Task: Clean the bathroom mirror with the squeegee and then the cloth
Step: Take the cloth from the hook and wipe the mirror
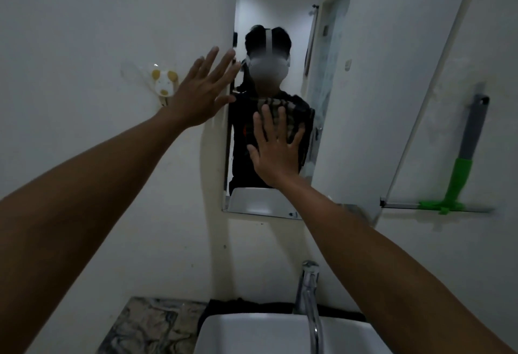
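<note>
The bathroom mirror [269, 3] hangs on the white wall straight ahead, and a person shows in it. My right hand [276, 154] lies flat on the lower middle of the glass, pressing a striped cloth [283, 106] against it; the cloth shows above my fingertips. My left hand [201, 92] is spread open with its fingers apart, braced on the wall at the mirror's left edge and holding nothing. The squeegee [459, 174], with a green head and grey handle, stands on a glass shelf [406, 205] on the right wall, away from both hands.
Below the mirror sits a white sink [252, 334] with a chrome faucet [308, 292]. A marbled counter [148, 325] lies to the sink's left. A small plastic hook [164, 81] sticks to the wall just left of my left hand.
</note>
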